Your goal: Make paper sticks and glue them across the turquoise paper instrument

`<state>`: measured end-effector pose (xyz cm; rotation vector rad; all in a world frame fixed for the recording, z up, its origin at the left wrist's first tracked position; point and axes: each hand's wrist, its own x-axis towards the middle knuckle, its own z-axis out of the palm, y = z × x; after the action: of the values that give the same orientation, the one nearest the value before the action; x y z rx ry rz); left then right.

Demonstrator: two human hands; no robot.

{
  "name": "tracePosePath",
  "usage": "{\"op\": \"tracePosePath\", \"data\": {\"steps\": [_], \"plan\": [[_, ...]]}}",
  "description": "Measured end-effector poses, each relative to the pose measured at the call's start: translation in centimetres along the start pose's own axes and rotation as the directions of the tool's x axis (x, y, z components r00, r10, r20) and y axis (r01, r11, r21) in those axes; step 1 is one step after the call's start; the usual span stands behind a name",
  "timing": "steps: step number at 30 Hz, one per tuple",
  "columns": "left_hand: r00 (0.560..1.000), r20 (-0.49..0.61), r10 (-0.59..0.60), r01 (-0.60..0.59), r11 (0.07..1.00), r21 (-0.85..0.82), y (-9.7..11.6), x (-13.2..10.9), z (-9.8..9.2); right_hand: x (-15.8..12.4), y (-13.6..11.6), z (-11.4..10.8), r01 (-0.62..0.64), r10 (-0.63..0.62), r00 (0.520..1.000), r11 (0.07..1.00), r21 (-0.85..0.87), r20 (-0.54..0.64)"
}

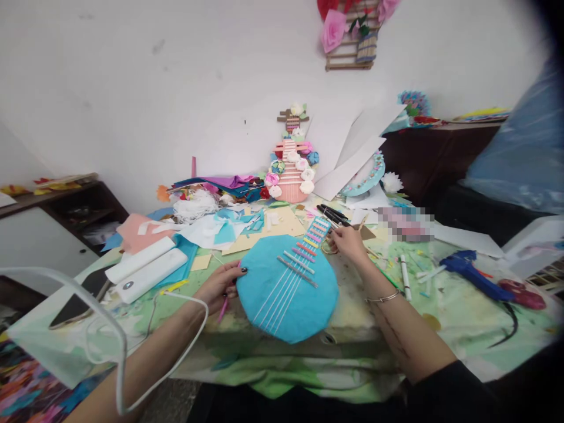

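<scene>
A blue paper-covered craft lute (pixel 288 294) with a round body, white strings and coloured stick frets is held tilted over the front of the table. My left hand (pixel 222 285) is closed on the left edge of its body, thumb in front and fingers partly behind. A thin pink stick (pixel 223 308) shows just below that hand; whether the fingers hold it is unclear. My right hand (pixel 348 242) is closed at the right side of the lute's neck, fingertips pinched at its edge. A gold-coloured ring shape (pixel 326 246) shows just below those fingertips.
A pink craft lute with paper flowers (pixel 293 182) leans on the wall. Black pens (pixel 333 212) lie behind my right hand. A blue glue gun (pixel 478 276) is at right, a white device (pixel 150 273) and phone (pixel 81 296) at left. A white cable (pixel 118 346) crosses my left forearm.
</scene>
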<state>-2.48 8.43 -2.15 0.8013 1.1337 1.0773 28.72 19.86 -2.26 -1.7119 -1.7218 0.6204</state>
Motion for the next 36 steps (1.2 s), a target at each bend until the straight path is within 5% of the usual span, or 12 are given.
{"op": "tracePosePath", "data": {"steps": [4, 8, 14, 17, 20, 22, 23, 25, 27, 31, 36], "plan": [[0.99, -0.113, 0.084, -0.094, 0.991, -0.095, 0.8, 1.4, 0.0, -0.3, -0.5, -0.2, -0.084, 0.02, 0.977, 0.951, 0.296, 0.213], [0.975, -0.162, 0.152, -0.177, 0.972, -0.153, 1.7, 2.8, 0.4, -0.7, -0.6, -0.1, -0.259, 0.001, 0.889, 0.825, 0.502, 0.457], [0.957, -0.167, 0.237, -0.275, 0.926, -0.259, 2.1, 4.7, 1.4, -0.9, -0.7, 0.3, -0.239, 0.018, 0.915, 0.83, 0.505, 0.404], [0.944, -0.079, 0.321, -0.33, 0.917, -0.223, 2.0, 5.7, 2.1, -1.1, -0.8, 0.0, -0.214, -0.096, 0.901, 0.752, 0.624, 0.424], [0.905, 0.018, 0.424, -0.424, 0.905, -0.04, 2.1, 6.8, 2.3, -0.9, -0.5, -0.2, -0.116, -0.195, 0.932, 0.637, 0.762, 0.306], [0.828, -0.045, 0.558, -0.539, 0.817, 0.206, 2.3, 7.5, 2.2, -0.5, -0.2, -0.1, -0.049, -0.165, 0.968, 0.623, 0.781, 0.191], [0.747, -0.087, 0.66, -0.594, 0.72, 0.359, 2.5, 7.7, 2.1, -0.3, -0.1, 0.0, -0.026, -0.139, 0.979, 0.633, 0.774, 0.147], [0.512, -0.049, 0.858, -0.644, 0.421, 0.639, 2.7, 8.1, 2.3, 0.1, 0.1, 0.3, -0.005, -0.105, 0.99, 0.655, 0.756, 0.097], [0.326, 0.169, 0.93, -0.635, 0.083, 0.768, 2.7, 8.3, 3.0, 0.2, 0.1, 0.7, 0.0, -0.098, 0.991, 0.666, 0.746, 0.087], [0.19, 0.587, 0.787, -0.674, -0.331, 0.661, 2.1, 8.8, 6.4, 0.2, 0.0, 1.3, 0.011, -0.123, 0.987, 0.674, 0.739, 0.098], [0.113, 0.686, 0.719, -0.6, -0.501, 0.624, 0.7, 9.6, 9.7, 0.2, 0.2, 1.8, 0.038, -0.146, 0.985, 0.701, 0.712, 0.091]]}}
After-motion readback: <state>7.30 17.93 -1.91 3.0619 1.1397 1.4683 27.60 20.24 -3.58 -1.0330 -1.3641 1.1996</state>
